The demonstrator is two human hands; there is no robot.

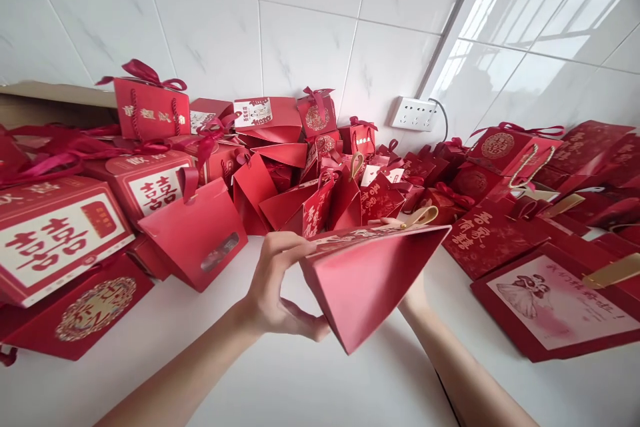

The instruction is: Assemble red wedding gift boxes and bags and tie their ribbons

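Note:
A red triangular gift box point(357, 280) with a gold loop handle point(421, 216) is held up above the white table, tilted so that one plain triangular end faces me. My left hand point(280, 287) grips its left edge, fingers on the upper panel and thumb below. Behind the box is my right hand point(413, 290), mostly hidden; a few fingertips show over the top edge near the handle. The forearm and wrist come in from the lower right. Gold print on the upper panel is seen at a steep angle.
Red gift boxes crowd the table point(310, 387). At left stand boxes with double-happiness labels point(47, 247) and a red bag-shaped box point(195, 233). To the right lies a box with a couple picture point(560, 307). A power strip point(414, 113) is on the tiled wall point(305, 47).

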